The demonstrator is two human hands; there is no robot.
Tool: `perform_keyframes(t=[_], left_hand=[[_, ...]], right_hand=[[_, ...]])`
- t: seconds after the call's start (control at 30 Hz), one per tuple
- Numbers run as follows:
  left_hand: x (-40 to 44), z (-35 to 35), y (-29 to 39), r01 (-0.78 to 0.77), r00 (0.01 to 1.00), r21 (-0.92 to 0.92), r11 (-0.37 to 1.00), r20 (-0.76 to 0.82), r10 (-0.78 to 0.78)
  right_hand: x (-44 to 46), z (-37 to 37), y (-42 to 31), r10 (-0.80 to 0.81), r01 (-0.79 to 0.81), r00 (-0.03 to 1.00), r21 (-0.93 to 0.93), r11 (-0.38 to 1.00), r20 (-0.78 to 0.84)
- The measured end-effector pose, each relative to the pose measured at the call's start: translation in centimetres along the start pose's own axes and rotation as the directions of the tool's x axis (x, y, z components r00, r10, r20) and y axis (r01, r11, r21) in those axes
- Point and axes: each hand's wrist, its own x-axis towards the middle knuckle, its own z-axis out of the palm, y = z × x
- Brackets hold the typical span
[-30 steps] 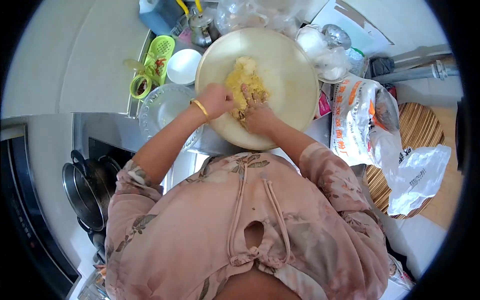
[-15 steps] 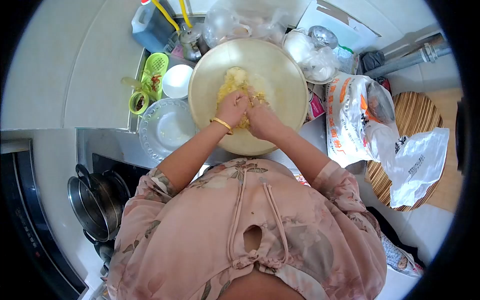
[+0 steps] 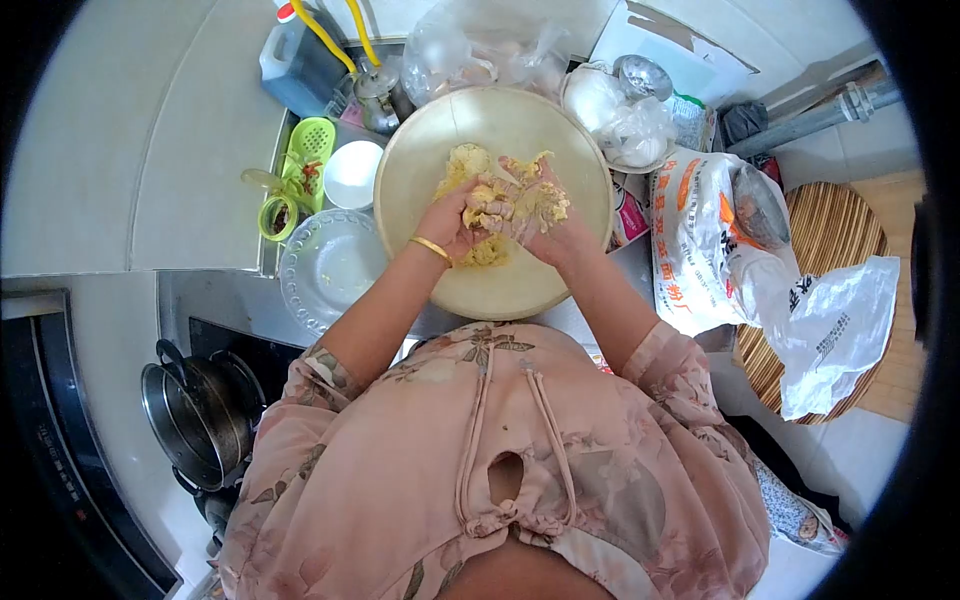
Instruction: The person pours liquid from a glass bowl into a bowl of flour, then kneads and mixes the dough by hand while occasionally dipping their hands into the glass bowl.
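Observation:
A wide cream bowl [image 3: 400, 185] holds crumbly yellow dough [image 3: 466, 163], with more bits near its front. My left hand [image 3: 452, 222], with a gold bangle at the wrist, is over the bowl. Its dough-smeared fingers curl round some dough against the fingers of my right hand. Beside it, my right hand [image 3: 548, 222] is turned palm up with its fingers apart, and sticky dough coats the palm and fingers. Where the fingertips of both hands meet, the dough partly hides them.
To the left stand a clear plastic bowl [image 3: 335, 270], a white bowl [image 3: 353, 174], a green basket [image 3: 312, 145] and an open jar [image 3: 278, 215]. A dark pot [image 3: 190, 420] is at lower left. On the right lie a printed flour bag [image 3: 690, 240] and a round striped board [image 3: 835, 225].
My hands were pressed together, closed over the dough. Now they have parted slightly, and my right hand has turned palm up and opened, showing dough stuck on it.

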Motion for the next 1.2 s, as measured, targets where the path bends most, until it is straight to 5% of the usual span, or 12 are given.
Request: perform_keyframes(t=[0.13,0.23,0.33,0.5,0.63,0.83,0.9,0.97,1.0,1.03,1.1,1.2], left_hand=[[-2.4,0.1,1.2,0.102,0.987,-0.111,0.989,0.137,-0.087],[-2.8,0.6,0.7,0.039,0.999,0.329,0.944,-0.006,-0.039],[-1.7,-0.8,0.6,-0.051,0.999,0.778,0.626,0.038,0.034],[-2.4,-1.5,0.8,-0.018,0.994,0.575,0.818,0.095,-0.045],[-2.8,-2.6,1.8,0.048,0.997,0.350,0.935,-0.078,-0.022],[-2.7,1.8,0.6,-0.101,0.993,0.354,0.930,-0.028,0.119],[-1.5,1.2,-0.7,-0.327,0.925,0.594,0.735,0.044,0.377],[-0.9,1.0,-1.4,-0.399,0.897,0.535,0.745,0.059,0.438],[-2.1,2.6,-0.5,-0.362,0.925,0.355,0.862,0.025,0.379],[-2.8,3.5,-0.2,-0.308,0.950,0.158,0.938,0.003,0.311],[-2.6,3.2,-1.2,-0.309,0.949,0.061,0.949,-0.037,0.312],[-2.1,2.3,-2.0,-0.307,0.950,-0.014,0.952,-0.063,0.305]], right_hand=[[-0.1,-0.5,0.3,0.059,-0.058,0.993,-0.011,0.998,0.100],[0.2,-1.2,0.3,0.118,-0.114,0.989,-0.052,0.992,0.086],[-0.1,-1.1,0.1,0.162,-0.159,0.982,-0.033,0.987,0.098],[-0.4,-2.4,-1.5,0.277,-0.279,0.956,0.008,0.960,0.096],[-1.0,-4.0,-3.4,0.093,-0.106,0.994,-0.260,0.960,-0.062],[0.5,-1.3,0.0,0.000,-0.011,0.998,-0.194,0.981,-0.055],[0.0,1.4,0.6,-0.036,0.013,0.997,-0.293,0.956,-0.073],[0.3,1.9,1.4,-0.068,0.030,0.994,-0.373,0.927,-0.090],[0.5,2.1,1.6,-0.086,0.039,0.992,-0.412,0.910,-0.097],[0.8,2.1,1.8,-0.078,0.010,0.991,-0.509,0.861,-0.111],[1.8,1.8,2.2,-0.066,-0.050,0.987,-0.681,0.731,-0.143],[3.7,-0.9,3.8,-0.389,0.170,0.919,-0.955,0.242,0.065]])
